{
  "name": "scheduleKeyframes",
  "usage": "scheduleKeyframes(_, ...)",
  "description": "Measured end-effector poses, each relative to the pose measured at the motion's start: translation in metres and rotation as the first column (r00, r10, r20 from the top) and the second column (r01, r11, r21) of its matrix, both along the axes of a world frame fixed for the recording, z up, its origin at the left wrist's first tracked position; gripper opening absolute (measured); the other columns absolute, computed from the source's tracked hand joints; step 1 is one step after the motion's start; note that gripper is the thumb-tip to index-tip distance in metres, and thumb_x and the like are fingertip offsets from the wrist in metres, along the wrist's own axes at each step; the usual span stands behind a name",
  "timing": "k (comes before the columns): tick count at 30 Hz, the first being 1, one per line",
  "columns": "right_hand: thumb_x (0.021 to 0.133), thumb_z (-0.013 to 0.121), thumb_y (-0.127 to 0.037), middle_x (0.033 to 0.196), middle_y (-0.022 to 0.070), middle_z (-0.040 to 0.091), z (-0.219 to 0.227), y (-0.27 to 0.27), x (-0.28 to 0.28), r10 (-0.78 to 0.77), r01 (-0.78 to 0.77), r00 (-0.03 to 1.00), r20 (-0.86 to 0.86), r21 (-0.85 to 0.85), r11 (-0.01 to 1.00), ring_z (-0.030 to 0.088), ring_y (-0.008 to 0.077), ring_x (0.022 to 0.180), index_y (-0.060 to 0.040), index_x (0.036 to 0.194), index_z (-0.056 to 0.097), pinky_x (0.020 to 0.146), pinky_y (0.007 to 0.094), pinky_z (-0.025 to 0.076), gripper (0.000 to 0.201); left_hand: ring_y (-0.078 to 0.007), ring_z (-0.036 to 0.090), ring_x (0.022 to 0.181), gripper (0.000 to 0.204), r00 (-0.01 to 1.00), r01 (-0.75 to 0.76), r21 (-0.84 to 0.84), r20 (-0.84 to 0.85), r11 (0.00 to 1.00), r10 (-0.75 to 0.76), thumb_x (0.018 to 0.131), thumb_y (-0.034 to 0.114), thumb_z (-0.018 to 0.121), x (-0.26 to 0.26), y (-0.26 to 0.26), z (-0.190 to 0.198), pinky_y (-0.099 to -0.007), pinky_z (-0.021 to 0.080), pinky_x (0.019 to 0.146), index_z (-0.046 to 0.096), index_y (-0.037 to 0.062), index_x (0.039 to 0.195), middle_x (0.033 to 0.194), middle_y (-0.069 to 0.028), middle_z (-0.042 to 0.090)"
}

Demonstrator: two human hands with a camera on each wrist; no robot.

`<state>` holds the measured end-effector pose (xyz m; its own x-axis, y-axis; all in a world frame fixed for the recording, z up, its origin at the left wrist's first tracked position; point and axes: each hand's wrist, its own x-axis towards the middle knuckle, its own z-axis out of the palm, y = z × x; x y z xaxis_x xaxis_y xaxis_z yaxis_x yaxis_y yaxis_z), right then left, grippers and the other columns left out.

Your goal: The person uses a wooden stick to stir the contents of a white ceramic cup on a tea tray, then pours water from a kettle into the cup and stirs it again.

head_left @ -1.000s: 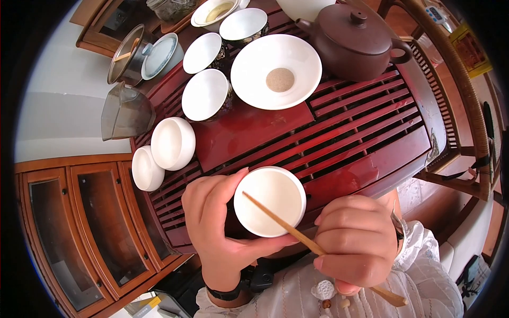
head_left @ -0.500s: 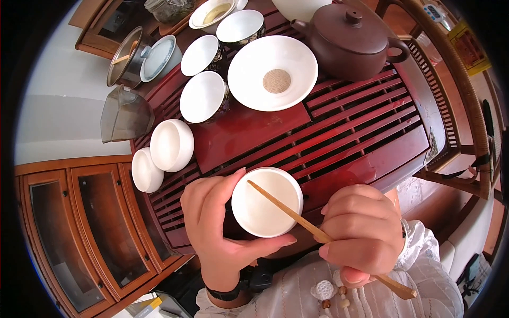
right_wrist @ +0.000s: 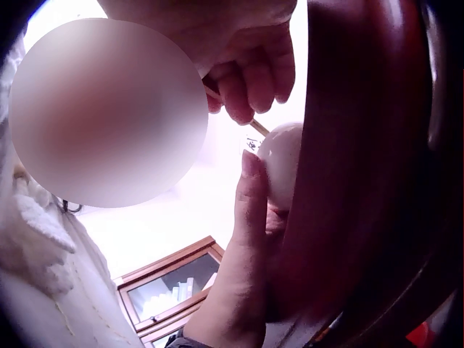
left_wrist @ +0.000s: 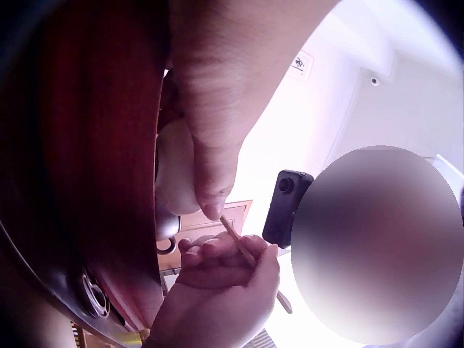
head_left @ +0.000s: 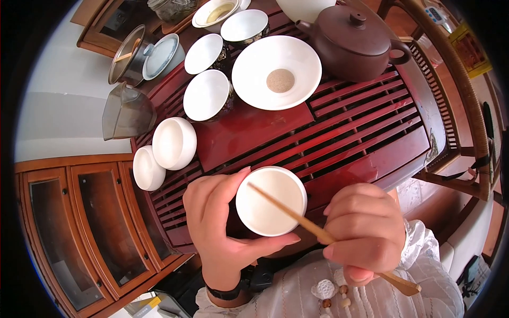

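Note:
My left hand (head_left: pixel 214 222) grips a small white cup (head_left: pixel 273 206) between thumb and fingers, tilted with its mouth toward the head camera. The inside looks white and bare. In my right hand (head_left: pixel 366 225) is a slender wooden tea stick (head_left: pixel 314 229), with a flat, wider end sticking out below the fist. Its thin tip lies over the cup's mouth, near the left inner wall. From the left wrist view, the left thumb (left_wrist: pixel 216 174) presses the cup's side (left_wrist: pixel 176 174). The right wrist view shows the cup (right_wrist: pixel 283 159) beside the dark red tray.
Two white cups (head_left: pixel 175 143) stand left on the slatted tea tray (head_left: pixel 366 127). Behind are several dark-patterned cups (head_left: pixel 207 95), a wide white bowl (head_left: pixel 249 79) with a brown round centre and a brown teapot (head_left: pixel 352 45). A glass pitcher (head_left: pixel 127 114) stands at the left edge.
My right hand has shifted slightly up and to the right, and the stick's tip has moved up along the cup's inner left side. The left hand and cup stay nearly in place.

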<state>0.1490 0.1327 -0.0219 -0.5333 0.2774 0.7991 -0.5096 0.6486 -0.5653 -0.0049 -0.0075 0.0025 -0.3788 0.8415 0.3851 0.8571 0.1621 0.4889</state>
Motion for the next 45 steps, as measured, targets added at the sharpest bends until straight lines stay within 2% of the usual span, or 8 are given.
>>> scheduleKeyframes(5, 0.102, 0.040, -0.031, 0.065, 0.0065, 0.058, 0.003, 0.000, 0.003, 0.063, -0.064, 0.997, 0.038, 0.010, 0.998, 0.055, 0.0204, 0.053, -0.0040, 0.090, 0.053, 0.055, 0.0346, 0.051, 0.032, -0.0271, 0.057, 0.091, 0.086, 1.000, -0.001, 0.000, -0.009, 1.000, 0.001, 0.043, 0.048, 0.091, 0.000, 0.000, -0.001, -0.0405, 0.042, 0.082, 0.064, 0.0037, 0.112, 0.101, -0.0080, 0.060)
scheduleKeyframes(8, 0.102, 0.042, -0.031, 0.066, 0.0072, 0.058, -0.002, 0.001, 0.001, -0.033, 0.033, 0.999, 0.007, 0.054, 0.998, 0.055, 0.0207, 0.054, -0.0032, 0.092, 0.054, 0.055, 0.0352, 0.051, 0.032, -0.0269, 0.056, 0.094, 0.085, 1.000, -0.011, -0.007, -0.013, 1.000, 0.011, 0.043, 0.048, 0.091, 0.000, -0.001, -0.001, -0.0406, 0.042, 0.083, 0.064, 0.0042, 0.111, 0.102, -0.0079, 0.060)
scheduleKeyframes(10, 0.088, 0.063, -0.024, 0.074, 0.0094, 0.055, -0.005, -0.001, -0.001, -0.023, 0.023, 0.998, -0.057, -0.001, 1.000, 0.052, 0.0235, 0.058, -0.0010, 0.087, 0.060, 0.050, 0.0341, 0.044, 0.023, -0.0267, 0.055, 0.096, 0.085, 0.999, -0.024, -0.029, 0.021, 0.999, 0.025, 0.044, 0.048, 0.091, 0.000, -0.002, 0.000, -0.0407, 0.042, 0.084, 0.064, 0.0050, 0.112, 0.103, -0.0074, 0.060)
scheduleKeyframes(14, 0.091, 0.060, -0.023, 0.074, 0.0097, 0.055, -0.003, -0.002, 0.000, 0.060, -0.060, 0.998, -0.032, -0.016, 0.998, 0.052, 0.0237, 0.058, -0.0005, 0.089, 0.060, 0.050, 0.0344, 0.044, 0.023, -0.0268, 0.054, 0.095, 0.083, 0.999, -0.036, -0.031, 0.013, 0.999, 0.036, 0.045, 0.049, 0.090, 0.001, -0.001, 0.000, -0.0409, 0.041, 0.084, 0.064, 0.0064, 0.111, 0.102, -0.0064, 0.060)
scheduleKeyframes(32, 0.095, 0.051, -0.022, 0.074, 0.0109, 0.056, 0.001, -0.002, 0.005, -0.014, 0.014, 0.999, -0.040, -0.004, 1.000, 0.054, 0.0253, 0.059, -0.0002, 0.091, 0.058, 0.053, 0.0362, 0.047, 0.023, -0.0306, 0.058, 0.092, 0.085, 0.998, -0.009, -0.027, -0.061, 1.000, 0.007, 0.046, 0.052, 0.088, -0.001, -0.001, 0.001, -0.0418, 0.046, 0.083, 0.063, 0.0021, 0.111, 0.102, -0.0120, 0.061)
scheduleKeyframes(34, 0.102, 0.040, -0.028, 0.067, 0.0059, 0.061, 0.004, 0.001, 0.005, -0.050, 0.047, 0.996, 0.075, 0.044, 0.998, 0.056, 0.0195, 0.054, -0.0061, 0.092, 0.052, 0.057, 0.0344, 0.052, 0.027, -0.0306, 0.058, 0.092, 0.085, 0.998, -0.005, -0.028, -0.055, 1.000, 0.004, 0.046, 0.052, 0.088, -0.002, -0.001, 0.001, -0.0418, 0.046, 0.083, 0.063, 0.0019, 0.111, 0.102, -0.0121, 0.061)
scheduleKeyframes(44, 0.102, 0.039, -0.029, 0.067, 0.0058, 0.061, 0.004, 0.000, 0.005, -0.091, 0.087, 0.994, 0.057, 0.074, 0.993, 0.056, 0.0197, 0.054, -0.0067, 0.088, 0.052, 0.055, 0.0350, 0.052, 0.029, -0.0305, 0.058, 0.091, 0.086, 0.998, -0.006, -0.025, -0.063, 1.000, 0.005, 0.046, 0.052, 0.089, -0.002, -0.001, 0.002, -0.0418, 0.046, 0.083, 0.063, 0.0012, 0.111, 0.101, -0.0123, 0.061)
scheduleKeyframes(45, 0.098, 0.046, -0.025, 0.070, 0.0078, 0.058, 0.004, 0.000, 0.005, -0.062, 0.062, 0.998, 0.006, 0.065, 0.996, 0.055, 0.0220, 0.056, -0.0034, 0.089, 0.055, 0.053, 0.0352, 0.049, 0.025, -0.0305, 0.058, 0.091, 0.086, 0.998, -0.007, -0.025, -0.062, 1.000, 0.006, 0.046, 0.052, 0.089, -0.002, -0.001, 0.002, -0.0418, 0.046, 0.083, 0.063, 0.0012, 0.111, 0.101, -0.0123, 0.061)
